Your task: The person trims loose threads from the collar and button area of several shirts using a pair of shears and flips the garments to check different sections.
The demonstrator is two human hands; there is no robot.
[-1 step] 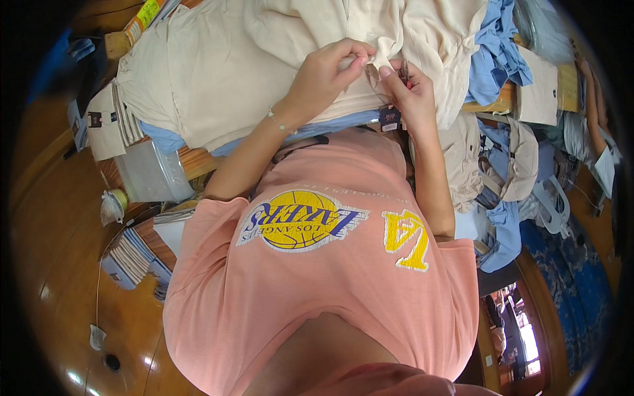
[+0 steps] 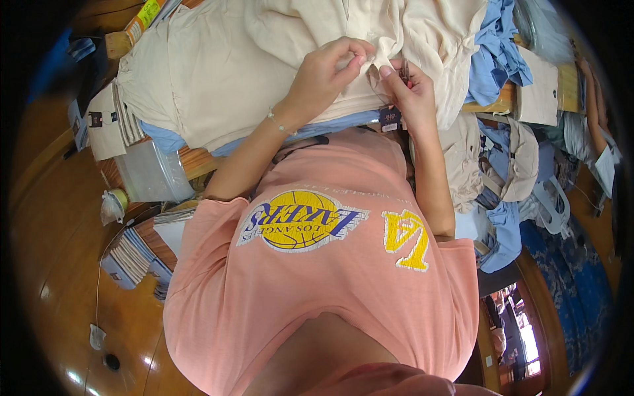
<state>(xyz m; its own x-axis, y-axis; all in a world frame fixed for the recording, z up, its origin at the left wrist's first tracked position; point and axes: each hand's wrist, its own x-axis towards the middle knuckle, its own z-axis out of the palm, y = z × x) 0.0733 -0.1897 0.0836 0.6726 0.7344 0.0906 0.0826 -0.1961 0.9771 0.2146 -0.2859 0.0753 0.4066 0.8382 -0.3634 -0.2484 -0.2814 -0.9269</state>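
A cream garment [image 2: 224, 86] lies spread over the work surface, gathered into folds in front of me. My left hand [image 2: 327, 71] is at a raised fold of it, thumb and fingertips pinched together; what lies between them is too small to make out. Just right of it, my right hand [image 2: 411, 92] pinches the garment's edge between thumb and finger. Tucked in that same hand is a small pair of snips [image 2: 405, 74], dark with some red. Below the right hand, a dark hang tag [image 2: 389, 119] lies at the near edge.
Blue cloth [image 2: 498, 59] lies right of the cream garment. Beige and blue garments [image 2: 498, 158] are heaped at the right. Clear plastic bags [image 2: 152, 173] and stacked folded goods [image 2: 135, 257] sit at the left. Another person's arm [image 2: 594, 129] shows far right.
My left fingers have shifted slightly at the fold, and the cream cloth by the fingertips has moved a little. My right hand stays in place with the snips.
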